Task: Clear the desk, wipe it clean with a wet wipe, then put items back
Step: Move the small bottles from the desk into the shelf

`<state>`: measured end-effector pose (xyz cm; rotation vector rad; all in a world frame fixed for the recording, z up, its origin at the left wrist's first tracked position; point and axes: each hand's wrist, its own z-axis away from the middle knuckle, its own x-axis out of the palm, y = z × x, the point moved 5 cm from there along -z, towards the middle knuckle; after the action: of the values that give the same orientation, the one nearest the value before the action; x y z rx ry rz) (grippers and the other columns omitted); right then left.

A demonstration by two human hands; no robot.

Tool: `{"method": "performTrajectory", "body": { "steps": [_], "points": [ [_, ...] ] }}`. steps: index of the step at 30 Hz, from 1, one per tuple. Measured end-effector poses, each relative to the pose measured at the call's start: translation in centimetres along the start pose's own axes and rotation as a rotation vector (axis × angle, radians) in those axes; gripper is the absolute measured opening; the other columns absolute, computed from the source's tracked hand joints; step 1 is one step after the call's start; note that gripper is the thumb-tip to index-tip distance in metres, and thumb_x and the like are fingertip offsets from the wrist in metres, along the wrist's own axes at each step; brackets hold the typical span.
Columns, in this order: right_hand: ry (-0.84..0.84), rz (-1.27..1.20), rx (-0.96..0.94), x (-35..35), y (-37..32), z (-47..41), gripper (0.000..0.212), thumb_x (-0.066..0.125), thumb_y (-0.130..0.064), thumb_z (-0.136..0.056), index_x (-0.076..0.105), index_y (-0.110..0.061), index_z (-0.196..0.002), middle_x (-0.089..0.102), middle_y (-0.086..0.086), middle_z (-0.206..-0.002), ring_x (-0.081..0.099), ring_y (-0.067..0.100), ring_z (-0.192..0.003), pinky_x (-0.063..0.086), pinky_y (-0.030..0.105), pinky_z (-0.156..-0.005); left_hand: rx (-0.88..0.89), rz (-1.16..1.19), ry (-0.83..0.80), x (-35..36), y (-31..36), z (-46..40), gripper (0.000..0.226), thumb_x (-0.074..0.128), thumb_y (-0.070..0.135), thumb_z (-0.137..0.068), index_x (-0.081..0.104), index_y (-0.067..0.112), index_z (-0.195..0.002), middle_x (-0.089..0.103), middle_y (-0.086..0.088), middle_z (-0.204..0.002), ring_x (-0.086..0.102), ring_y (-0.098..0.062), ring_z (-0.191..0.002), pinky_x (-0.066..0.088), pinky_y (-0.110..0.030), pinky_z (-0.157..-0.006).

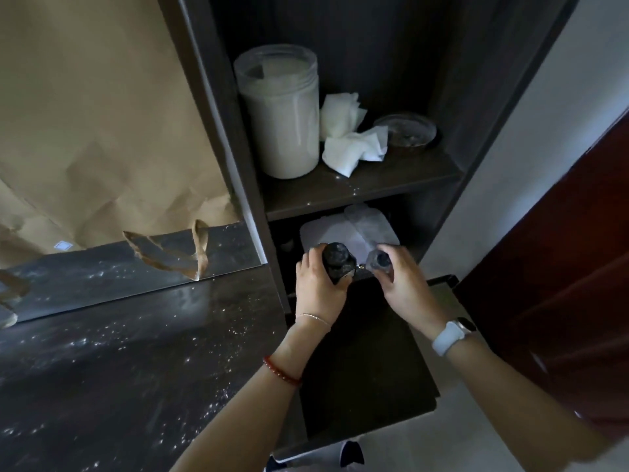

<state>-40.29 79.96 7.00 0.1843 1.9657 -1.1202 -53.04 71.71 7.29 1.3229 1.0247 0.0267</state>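
My left hand (318, 284) grips a dark bottle (337, 262) by its body, at the mouth of the lower shelf compartment. My right hand (401, 284) grips a smaller dark bottle (380, 261) right beside it. Behind both bottles, inside the lower compartment, lies a white wet wipe pack (350, 229) with its flap open. The dark desk top (119, 362) to the left is speckled with dust and white specks.
On the upper shelf (357, 189) stand a tall white lidless jar (282, 110), crumpled white tissues (354, 137) and a clear round dish (405, 131). A brown paper bag (85, 114) leans behind the desk. A dark panel (367, 362) juts out below my hands. A red-brown door (561, 267) is at right.
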Motion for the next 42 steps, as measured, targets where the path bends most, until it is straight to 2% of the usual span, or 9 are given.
{"method": "performTrajectory", "body": {
  "steps": [5, 8, 11, 19, 26, 30, 34, 37, 42],
  "points": [
    [-0.086, 0.067, -0.065, 0.4, 0.1, -2.4, 0.040, 0.060, -0.008, -0.086, 0.047, -0.006, -0.124, 0.052, 0.013, -0.124, 0.046, 0.025, -0.118, 0.037, 0.029, -0.096, -0.079, -0.042, -0.016, 1.4, -0.8, -3.0, 0.061, 0.070, 0.010, -0.074, 0.041, 0.007, -0.128, 0.049, -0.019, -0.126, 0.045, -0.034, -0.117, 0.037, -0.035, -0.096],
    [-0.182, 0.129, -0.104, 1.2, 0.2, -3.6, 0.039, 0.058, -0.006, -0.086, 0.047, -0.006, -0.123, 0.052, 0.013, -0.124, 0.043, 0.027, -0.118, 0.036, 0.033, -0.096, -0.073, -0.040, -0.025, 1.5, -1.3, -3.2, 0.063, 0.069, 0.007, -0.076, 0.040, 0.005, -0.131, 0.036, -0.020, -0.137, 0.039, -0.033, -0.126, 0.033, -0.032, -0.104],
    [-0.253, 0.185, -0.126, 1.9, 0.2, -4.6, 0.039, 0.056, -0.002, -0.086, 0.046, -0.003, -0.124, 0.048, 0.016, -0.126, 0.040, 0.031, -0.120, 0.035, 0.038, -0.099, -0.093, -0.054, 0.004, 1.2, -1.2, -3.4, 0.062, 0.069, 0.007, -0.077, 0.040, 0.004, -0.131, 0.037, -0.019, -0.137, 0.042, -0.033, -0.123, 0.031, -0.027, -0.099],
    [-0.261, 0.282, -0.137, 2.6, -0.7, -7.6, 0.042, 0.049, 0.005, -0.085, 0.045, -0.005, -0.126, 0.047, 0.015, -0.128, 0.041, 0.032, -0.121, 0.033, 0.037, -0.100, -0.170, -0.065, 0.033, 0.9, -1.1, -4.5, 0.061, 0.065, 0.008, -0.080, 0.038, 0.008, -0.135, 0.046, -0.014, -0.138, 0.045, -0.029, -0.123, 0.031, -0.022, -0.093],
    [-0.161, 0.251, -0.128, 2.8, -0.4, -7.5, 0.042, 0.053, 0.002, -0.082, 0.051, -0.005, -0.123, 0.057, 0.016, -0.120, 0.047, 0.034, -0.116, 0.036, 0.042, -0.097, -0.210, -0.116, 0.012, 1.3, -0.9, -4.7, 0.056, 0.056, 0.008, -0.086, 0.033, 0.005, -0.136, 0.040, -0.018, -0.140, 0.046, -0.034, -0.121, 0.037, -0.033, -0.096],
    [-0.035, 0.195, -0.133, 1.9, -0.4, -4.9, 0.048, 0.058, -0.001, -0.079, 0.049, -0.004, -0.126, 0.054, 0.015, -0.127, 0.045, 0.032, -0.122, 0.036, 0.043, -0.100, -0.097, -0.118, 0.046, 1.4, -0.8, -2.4, 0.067, 0.059, 0.003, -0.082, 0.026, 0.006, -0.139, 0.026, -0.018, -0.147, 0.030, -0.032, -0.133, 0.030, -0.034, -0.107],
    [0.099, 0.145, -0.080, 2.0, 0.6, 0.6, 0.041, 0.055, -0.005, -0.082, 0.051, -0.002, -0.123, 0.055, 0.017, -0.127, 0.045, 0.032, -0.122, 0.040, 0.045, -0.101, 0.073, -0.271, 0.105, 1.7, -1.7, 2.8, 0.047, 0.050, 0.016, -0.080, 0.043, 0.009, -0.126, 0.044, -0.020, -0.135, 0.043, -0.036, -0.125, 0.042, -0.045, -0.100],
    [0.096, 0.114, 0.012, 3.2, 2.1, 6.2, 0.040, 0.042, -0.019, -0.085, 0.053, -0.005, -0.121, 0.056, 0.016, -0.125, 0.045, 0.030, -0.121, 0.040, 0.047, -0.100, 0.049, -0.454, 0.043, 1.9, -4.1, 6.8, 0.045, 0.040, 0.031, -0.079, 0.051, 0.014, -0.119, 0.056, -0.013, -0.127, 0.050, -0.032, -0.122, 0.041, -0.046, -0.097],
    [-0.053, 0.135, 0.292, 5.1, 4.4, 16.0, 0.044, 0.035, -0.027, -0.087, 0.057, -0.006, -0.117, 0.060, 0.016, -0.120, 0.050, 0.034, -0.118, 0.045, 0.055, -0.094, -0.088, -0.550, -0.155, 2.0, -9.0, 13.4, 0.044, 0.044, 0.030, -0.083, 0.053, 0.014, -0.123, 0.055, -0.010, -0.129, 0.046, -0.030, -0.124, 0.037, -0.047, -0.099]
  ]
}}
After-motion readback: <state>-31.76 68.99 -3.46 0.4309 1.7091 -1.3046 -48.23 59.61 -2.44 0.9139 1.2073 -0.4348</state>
